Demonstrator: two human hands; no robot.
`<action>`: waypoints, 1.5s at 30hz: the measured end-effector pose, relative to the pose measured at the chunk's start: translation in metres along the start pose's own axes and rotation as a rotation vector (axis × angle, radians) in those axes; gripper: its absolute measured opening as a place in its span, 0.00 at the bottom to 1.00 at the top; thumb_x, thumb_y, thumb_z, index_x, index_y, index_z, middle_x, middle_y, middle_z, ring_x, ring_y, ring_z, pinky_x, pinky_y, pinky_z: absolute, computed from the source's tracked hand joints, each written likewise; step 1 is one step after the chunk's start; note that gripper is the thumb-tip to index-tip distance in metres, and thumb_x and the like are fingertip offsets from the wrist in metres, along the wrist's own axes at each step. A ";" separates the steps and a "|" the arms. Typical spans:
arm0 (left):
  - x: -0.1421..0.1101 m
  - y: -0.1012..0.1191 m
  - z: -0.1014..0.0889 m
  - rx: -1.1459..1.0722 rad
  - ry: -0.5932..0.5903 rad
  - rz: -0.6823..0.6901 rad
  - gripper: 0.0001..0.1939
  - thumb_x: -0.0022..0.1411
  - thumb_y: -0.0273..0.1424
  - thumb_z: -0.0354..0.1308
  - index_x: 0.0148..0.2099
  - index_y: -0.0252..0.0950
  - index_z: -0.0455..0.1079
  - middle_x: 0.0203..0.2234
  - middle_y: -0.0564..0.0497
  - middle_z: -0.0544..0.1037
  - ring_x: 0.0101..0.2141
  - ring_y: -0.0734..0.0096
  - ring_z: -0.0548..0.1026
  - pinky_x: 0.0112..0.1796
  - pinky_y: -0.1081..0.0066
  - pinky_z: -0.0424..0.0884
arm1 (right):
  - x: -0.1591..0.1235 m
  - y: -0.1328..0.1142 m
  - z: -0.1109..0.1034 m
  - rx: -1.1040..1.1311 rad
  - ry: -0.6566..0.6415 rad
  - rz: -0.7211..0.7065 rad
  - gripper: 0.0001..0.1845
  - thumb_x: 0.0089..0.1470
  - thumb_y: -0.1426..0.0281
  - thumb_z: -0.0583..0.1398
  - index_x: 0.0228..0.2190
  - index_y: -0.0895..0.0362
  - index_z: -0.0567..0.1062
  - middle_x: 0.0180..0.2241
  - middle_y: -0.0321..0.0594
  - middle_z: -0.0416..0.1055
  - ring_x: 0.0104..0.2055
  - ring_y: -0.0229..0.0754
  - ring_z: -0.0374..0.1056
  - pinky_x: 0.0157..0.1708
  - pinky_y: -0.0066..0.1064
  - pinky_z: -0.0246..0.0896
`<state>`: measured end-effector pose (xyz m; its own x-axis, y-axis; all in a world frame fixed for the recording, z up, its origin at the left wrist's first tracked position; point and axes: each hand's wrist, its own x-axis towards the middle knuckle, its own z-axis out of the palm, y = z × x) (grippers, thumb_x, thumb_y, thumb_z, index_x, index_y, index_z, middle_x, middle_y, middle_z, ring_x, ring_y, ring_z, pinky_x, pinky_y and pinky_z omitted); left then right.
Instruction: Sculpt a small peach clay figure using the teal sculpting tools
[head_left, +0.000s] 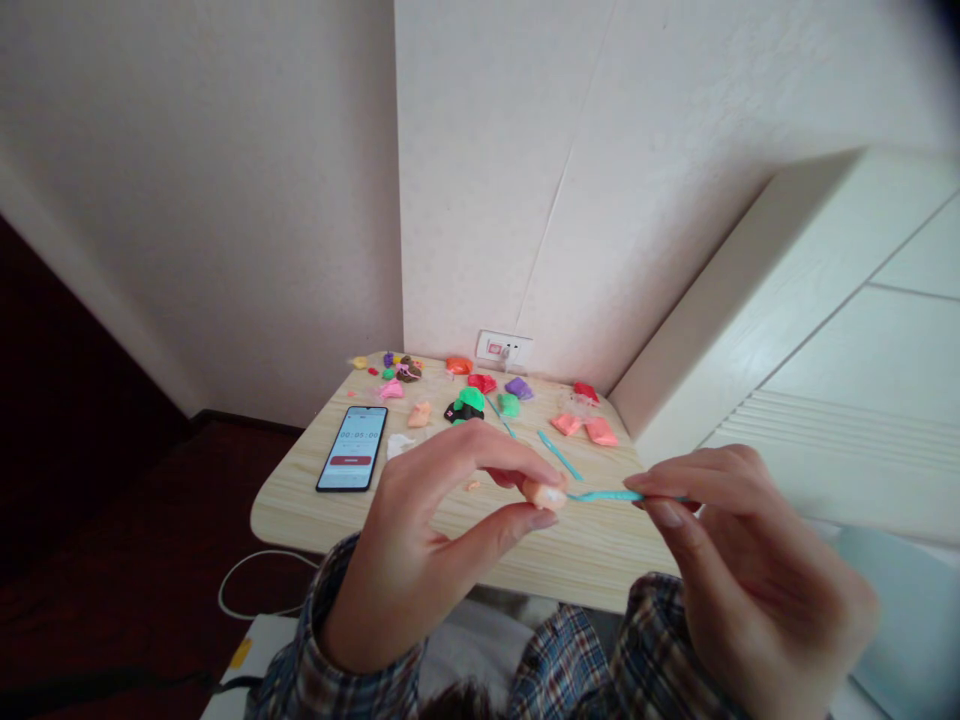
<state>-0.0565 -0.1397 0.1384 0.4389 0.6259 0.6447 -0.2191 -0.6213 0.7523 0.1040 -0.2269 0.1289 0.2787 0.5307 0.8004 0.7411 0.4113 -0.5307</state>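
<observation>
Between the thumb and fingers of my left hand (450,510) is a small peach-coloured lump of modelling clay (545,494) with a white patch on its side. My right hand (739,560) pinches a thin turquoise clay modelling tool (607,495). Its tip points left and meets, or nearly meets, the white patch. Both hands are held above the front of the wooden table (442,505). A second turquoise tool (560,455) lies on the tabletop behind them, and a third one (501,417) rests further back, beside a green and black clay piece (466,404).
A phone (352,448) showing a timer lies on the left. Several packets of coloured clay, among them orange (459,366), purple (518,388) and coral (601,432), spread along the back. A wall socket (505,348) sits behind the table; a white cabinet (825,330) borders the right.
</observation>
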 end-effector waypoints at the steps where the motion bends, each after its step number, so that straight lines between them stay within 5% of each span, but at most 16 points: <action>1: 0.000 0.000 -0.001 -0.030 -0.001 -0.022 0.06 0.57 0.23 0.61 0.35 0.39 0.73 0.31 0.54 0.79 0.33 0.74 0.75 0.38 0.75 0.72 | 0.000 0.000 0.002 0.024 0.036 0.026 0.07 0.53 0.77 0.60 0.30 0.53 0.76 0.27 0.36 0.71 0.31 0.41 0.63 0.31 0.36 0.53; 9: 0.002 0.004 0.001 -0.358 -0.011 -0.213 0.03 0.58 0.26 0.61 0.37 0.37 0.71 0.29 0.52 0.80 0.28 0.72 0.78 0.35 0.72 0.76 | 0.000 0.002 0.008 0.143 0.142 0.103 0.06 0.54 0.74 0.59 0.28 0.55 0.75 0.23 0.35 0.68 0.24 0.36 0.60 0.25 0.32 0.52; 16: 0.003 0.001 0.005 -0.467 0.024 -0.241 0.03 0.62 0.27 0.56 0.37 0.38 0.71 0.28 0.52 0.79 0.28 0.72 0.78 0.35 0.70 0.76 | 0.000 0.000 0.010 0.151 0.036 0.108 0.05 0.55 0.73 0.60 0.29 0.54 0.76 0.23 0.34 0.68 0.26 0.37 0.62 0.27 0.33 0.54; 21: 0.008 -0.013 0.006 -0.603 -0.008 -0.222 0.12 0.56 0.41 0.62 0.31 0.37 0.69 0.28 0.51 0.72 0.29 0.72 0.72 0.27 0.74 0.72 | 0.000 -0.003 0.014 0.106 -0.002 0.100 0.05 0.56 0.74 0.59 0.31 0.53 0.76 0.27 0.35 0.70 0.28 0.37 0.62 0.26 0.31 0.54; 28: 0.009 -0.023 0.011 -0.885 -0.031 -0.308 0.08 0.56 0.35 0.64 0.32 0.37 0.70 0.26 0.53 0.69 0.27 0.77 0.68 0.28 0.78 0.69 | 0.000 -0.004 0.018 0.082 -0.030 0.129 0.07 0.58 0.74 0.58 0.33 0.52 0.74 0.29 0.32 0.71 0.30 0.33 0.63 0.27 0.25 0.58; 45: 0.007 -0.021 0.013 -0.862 -0.006 -0.312 0.07 0.55 0.34 0.65 0.32 0.36 0.72 0.27 0.53 0.73 0.27 0.79 0.70 0.30 0.77 0.69 | -0.001 -0.004 0.014 0.053 -0.037 0.108 0.06 0.57 0.74 0.58 0.32 0.52 0.74 0.27 0.31 0.69 0.29 0.32 0.63 0.26 0.25 0.56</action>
<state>-0.0372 -0.1284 0.1250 0.5919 0.7020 0.3960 -0.6629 0.1445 0.7347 0.0920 -0.2190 0.1260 0.3319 0.6007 0.7274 0.6745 0.3879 -0.6281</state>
